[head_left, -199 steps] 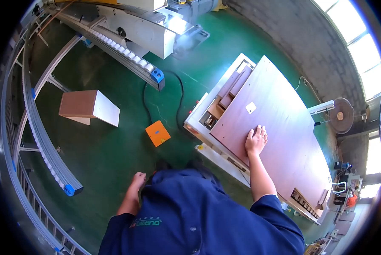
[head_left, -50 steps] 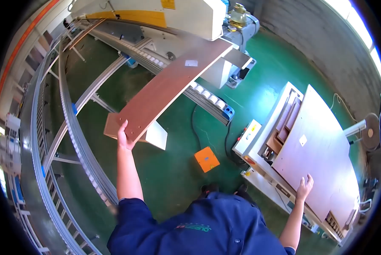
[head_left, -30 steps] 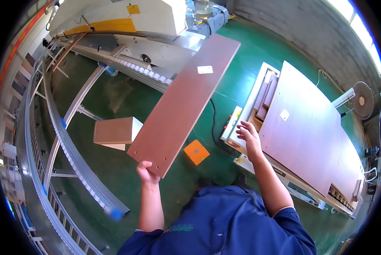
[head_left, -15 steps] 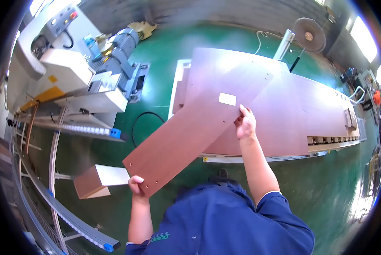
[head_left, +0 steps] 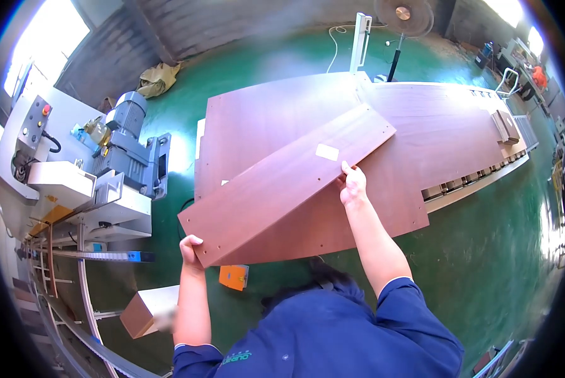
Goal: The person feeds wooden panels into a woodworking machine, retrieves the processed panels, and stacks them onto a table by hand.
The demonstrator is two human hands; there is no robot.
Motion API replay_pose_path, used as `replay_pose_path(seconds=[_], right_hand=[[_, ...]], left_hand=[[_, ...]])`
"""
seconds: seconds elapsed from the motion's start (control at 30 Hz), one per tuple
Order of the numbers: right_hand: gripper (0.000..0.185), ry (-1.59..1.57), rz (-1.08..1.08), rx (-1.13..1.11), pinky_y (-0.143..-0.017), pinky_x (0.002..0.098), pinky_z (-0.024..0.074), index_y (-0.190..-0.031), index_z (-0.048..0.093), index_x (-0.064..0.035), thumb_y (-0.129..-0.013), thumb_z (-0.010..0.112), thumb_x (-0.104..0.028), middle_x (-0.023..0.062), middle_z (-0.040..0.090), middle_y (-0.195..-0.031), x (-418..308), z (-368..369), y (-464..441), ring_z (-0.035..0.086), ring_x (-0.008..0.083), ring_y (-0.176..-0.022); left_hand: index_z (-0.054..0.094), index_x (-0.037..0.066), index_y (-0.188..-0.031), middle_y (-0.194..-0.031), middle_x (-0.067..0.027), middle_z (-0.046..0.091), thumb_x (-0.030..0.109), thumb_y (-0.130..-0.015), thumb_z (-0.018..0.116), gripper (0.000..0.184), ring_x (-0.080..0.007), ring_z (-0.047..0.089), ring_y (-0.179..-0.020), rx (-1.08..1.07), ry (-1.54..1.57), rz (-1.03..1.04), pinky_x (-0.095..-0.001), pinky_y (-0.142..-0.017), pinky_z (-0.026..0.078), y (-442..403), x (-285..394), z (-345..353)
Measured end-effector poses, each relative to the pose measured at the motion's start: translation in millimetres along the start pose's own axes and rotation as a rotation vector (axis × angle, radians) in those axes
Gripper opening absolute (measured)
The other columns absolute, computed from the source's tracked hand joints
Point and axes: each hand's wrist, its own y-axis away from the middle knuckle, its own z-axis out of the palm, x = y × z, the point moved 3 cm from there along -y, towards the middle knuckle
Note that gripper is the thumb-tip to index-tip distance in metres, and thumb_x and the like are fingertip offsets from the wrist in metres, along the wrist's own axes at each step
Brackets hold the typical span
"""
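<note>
A long reddish-brown wooden panel (head_left: 273, 183) with a white label (head_left: 327, 152) and drilled holes near its ends slants across the middle of the view. My left hand (head_left: 191, 250) grips its near left corner, thumb on top. Farther along the near long edge, my right hand (head_left: 353, 186) pinches it, its other fingers hidden beneath. Under the held panel lies a large brown board (head_left: 251, 120) of the same colour. Whether the two touch cannot be made out.
The boards lie on a roller table (head_left: 471, 181) stretching right, with small brown pieces (head_left: 505, 127) at its far end. A machine with a grey motor (head_left: 129, 113) stands left. A box-like piece (head_left: 145, 310), an orange item (head_left: 234, 277) and a fan (head_left: 403, 16) are around.
The held panel has swung to a shallower slant, and its far end now shows clearly over the large board. Both hands keep their grip. The view has shifted, bringing an orange item into sight.
</note>
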Motion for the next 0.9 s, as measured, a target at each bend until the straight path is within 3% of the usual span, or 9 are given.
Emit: replay_pose_path(seconds=[0.17,0.27,0.33,0.4,0.47,0.5,0.63,0.8,0.9], right_hand=[[0.026,0.148,0.199,-0.098,-0.072,0.0377,0.0552,-0.115,0.052,-0.0034,-0.093,0.062,-0.015,0.0095,0.061,-0.098,-29.1,17.2,2.6,0.062,0.0203,-0.081],[0.035,0.463,0.106,0.03,-0.064,0.0346,0.0548,-0.119,0.049,-0.0015,-0.089,0.063,-0.012,0.0111,0.058,-0.099,-57.4,14.9,20.6,0.06,0.0194,-0.076],[0.046,0.605,-0.193,0.037,-0.058,0.03,0.0516,-0.123,0.046,-0.0024,-0.082,0.068,-0.009,0.0099,0.057,-0.097,-52.6,-9.3,2.4,0.057,0.0152,-0.07],[0.045,0.758,-0.354,0.066,-0.075,0.0329,0.0526,-0.12,0.052,-0.0015,-0.08,0.071,-0.01,0.0097,0.056,-0.103,-59.4,-22.8,-2.8,0.058,0.0186,-0.083],[0.047,0.944,-0.464,0.048,-0.094,0.0414,0.0466,-0.12,0.055,0.0006,-0.078,0.07,-0.012,0.0181,0.059,-0.112,-88.2,-15.4,13.2,0.056,0.0312,-0.107],[0.047,1.038,-0.553,0.032,-0.097,0.0424,0.0449,-0.121,0.056,-0.0004,-0.079,0.07,-0.014,0.0185,0.058,-0.116,-94.9,-13.1,11.2,0.054,0.0326,-0.111],[0.052,1.402,-0.741,-0.065,-0.108,0.0447,0.0353,-0.129,0.054,-0.0068,-0.083,0.07,-0.024,0.017,0.05,-0.135,-105.5,0.8,-7.8,0.042,0.0348,-0.127],[0.055,1.772,-0.727,-0.231,-0.116,0.0457,0.0246,-0.139,0.052,-0.0156,-0.09,0.064,-0.038,0.0151,0.037,-0.152,-93.6,13.9,-38.7,0.03,0.0346,-0.141],[0.053,1.831,-0.709,-0.279,-0.118,0.0462,0.0215,-0.14,0.052,-0.0192,-0.093,0.058,-0.044,0.0144,0.037,-0.152,-90.7,20.3,-43.2,0.03,0.0341,-0.142]], left_hand=[[0.058,-0.003,-0.114,-0.107,-0.0167,0.066,0.018,-0.074,0.05,0.046,-0.0346,0.065,-0.099,0.235,-0.126,-0.027,-0.0465,-0.089,0.054,-37.1,19.0,4.7],[0.061,0.0,-0.112,-0.107,-0.0139,0.068,0.025,-0.082,0.052,0.039,-0.0311,0.066,-0.098,0.256,-0.168,-0.042,-0.046,-0.09,0.053,-64.6,32.0,-21.0],[0.061,0.001,-0.112,-0.106,-0.0122,0.068,0.025,-0.085,0.053,0.038,-0.0292,0.066,-0.098,0.364,-0.313,0.045,-0.0456,-0.09,0.053,-81.1,40.1,-24.9],[0.062,0.001,-0.113,-0.11,-0.0119,0.066,0.023,-0.085,0.055,0.036,-0.0282,0.064,-0.102,0.314,-0.289,-0.025,-0.0437,-0.091,0.052,-85.0,48.7,7.5],[0.062,0.002,-0.115,-0.12,-0.014,0.063,0.022,-0.084,0.058,0.037,-0.027,0.059,-0.115,0.408,-0.553,0.144,-0.0409,-0.098,0.047,-116.7,71.6,-27.6],[0.055,0.0,-0.128,-0.133,-0.0183,0.056,0.023,-0.085,0.061,0.048,-0.0272,0.05,-0.127,0.414,-0.741,0.23,-0.0396,-0.106,0.04,-133.8,86.4,-47.8],[0.039,-0.002,-0.144,-0.144,-0.0224,0.044,0.024,-0.087,0.066,0.068,-0.03,0.045,-0.132,0.553,-1.25,0.334,-0.0397,-0.11,0.035,-160.4,90.2,-24.4],[0.049,0.0,-0.137,-0.137,-0.0227,0.05,0.029,-0.083,0.073,0.067,-0.0359,0.047,-0.129,0.381,-1.704,0.423,-0.0435,-0.107,0.039,-172.5,37.5,-8.8],[0.05,0.002,-0.137,-0.145,-0.0213,0.044,0.037,-0.085,0.071,0.066,-0.0378,0.041,-0.133,0.391,-1.917,0.47,-0.0451,-0.114,0.03,-160.8,22.7,-19.6]])
